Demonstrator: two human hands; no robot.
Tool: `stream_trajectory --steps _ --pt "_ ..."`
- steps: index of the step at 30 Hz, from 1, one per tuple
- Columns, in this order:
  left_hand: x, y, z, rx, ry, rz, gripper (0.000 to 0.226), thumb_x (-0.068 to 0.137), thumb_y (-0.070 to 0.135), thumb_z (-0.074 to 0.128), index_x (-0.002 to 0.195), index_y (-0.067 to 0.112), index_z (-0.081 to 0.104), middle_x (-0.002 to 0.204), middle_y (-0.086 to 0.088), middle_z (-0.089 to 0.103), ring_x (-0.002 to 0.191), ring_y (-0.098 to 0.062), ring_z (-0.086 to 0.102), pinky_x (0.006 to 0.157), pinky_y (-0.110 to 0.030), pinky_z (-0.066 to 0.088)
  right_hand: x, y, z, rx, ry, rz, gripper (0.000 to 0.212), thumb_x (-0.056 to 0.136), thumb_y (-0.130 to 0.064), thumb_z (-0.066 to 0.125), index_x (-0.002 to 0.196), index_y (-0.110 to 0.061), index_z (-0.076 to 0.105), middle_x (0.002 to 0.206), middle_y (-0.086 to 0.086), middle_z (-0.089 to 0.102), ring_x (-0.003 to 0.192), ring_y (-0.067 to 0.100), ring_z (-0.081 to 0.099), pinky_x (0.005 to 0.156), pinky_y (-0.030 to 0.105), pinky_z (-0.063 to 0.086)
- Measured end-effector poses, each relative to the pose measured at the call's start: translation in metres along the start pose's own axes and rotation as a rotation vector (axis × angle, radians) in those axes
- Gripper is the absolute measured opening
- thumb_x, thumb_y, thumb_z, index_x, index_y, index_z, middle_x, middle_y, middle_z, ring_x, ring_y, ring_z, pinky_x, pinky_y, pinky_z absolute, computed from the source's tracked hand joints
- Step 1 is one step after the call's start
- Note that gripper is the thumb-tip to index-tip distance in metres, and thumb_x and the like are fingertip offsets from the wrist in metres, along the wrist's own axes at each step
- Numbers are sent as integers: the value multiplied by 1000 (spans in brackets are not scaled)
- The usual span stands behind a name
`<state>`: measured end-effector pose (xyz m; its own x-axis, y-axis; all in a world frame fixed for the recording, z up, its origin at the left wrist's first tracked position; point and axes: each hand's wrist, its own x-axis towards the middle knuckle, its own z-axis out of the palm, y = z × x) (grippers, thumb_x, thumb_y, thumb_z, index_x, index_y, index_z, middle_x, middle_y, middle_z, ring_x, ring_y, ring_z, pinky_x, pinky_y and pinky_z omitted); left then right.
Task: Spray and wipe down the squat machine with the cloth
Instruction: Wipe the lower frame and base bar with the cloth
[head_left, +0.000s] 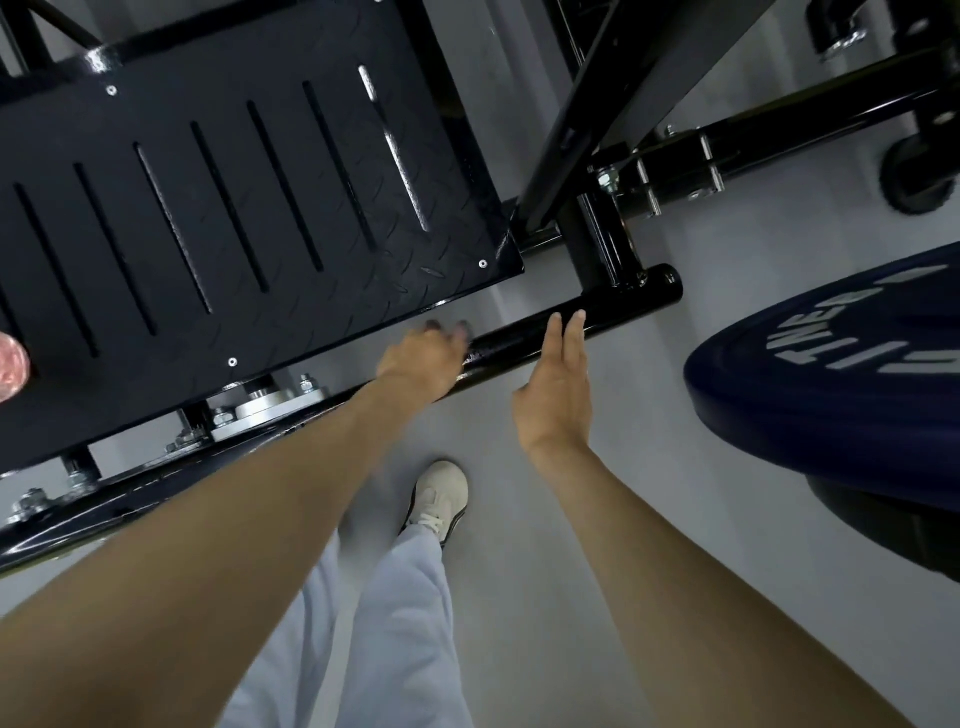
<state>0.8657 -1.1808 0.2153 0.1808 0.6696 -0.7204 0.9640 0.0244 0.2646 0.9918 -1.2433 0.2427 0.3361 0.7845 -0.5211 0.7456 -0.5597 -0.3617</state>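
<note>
The squat machine (592, 228) stands from 9 to 1 o'clock, its black slotted footplate (249, 208) at 10 and a black frame tube (623, 306) along the near edge. The left hand (423, 358), blurred, is at the tube near centre, fingers bent; a grip cannot be made out. The right hand (556, 395), just beside it toward 3 o'clock, has straight fingers, tips at the tube. A blue weight plate (831, 374) lies at 3 o'clock, and a white shoe (439, 499) is on the grey floor (623, 571) at 6.

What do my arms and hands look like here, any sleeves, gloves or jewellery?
No sleeves, gloves, watch or rings show anywhere up to the frame edge. The left hand is blurred, its fingertips looking dark; the right hand is sharp, with plain nails.
</note>
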Motion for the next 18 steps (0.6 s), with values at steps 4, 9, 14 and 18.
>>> stream_trajectory --steps 4,9,14,18 --pt "52 80 6 -45 -67 190 37 99 42 28 128 24 44 125 -11 45 113 -36 50 77 -39 40 11 4 -9 101 42 -34 88 84 13 45 153 -23 6 161 2 -6 146 19 16 111 36 35" --pt "56 115 16 -7 36 359 44 102 28 36 144 15 34 147 -12 30 127 -31 41 99 -40 39 26 28 -31 129 145 127 81 89 12 43 153 -15 3 161 6 1 146 18 13 110 21 19" --pt "12 48 33 292 269 703 88 75 -8 56 152 17 22 151 -17 25 132 -34 30 112 -38 29 30 41 -38 43 53 61 79 88 13 43 153 -17 11 161 0 -5 146 18 15 102 17 32" --pt "-1 -4 35 786 416 934 82 69 5 60 146 9 33 149 -16 36 138 -38 32 114 -45 23 31 46 -42 109 21 32 79 85 18 40 153 -15 15 161 1 -3 145 16 18 95 0 28"
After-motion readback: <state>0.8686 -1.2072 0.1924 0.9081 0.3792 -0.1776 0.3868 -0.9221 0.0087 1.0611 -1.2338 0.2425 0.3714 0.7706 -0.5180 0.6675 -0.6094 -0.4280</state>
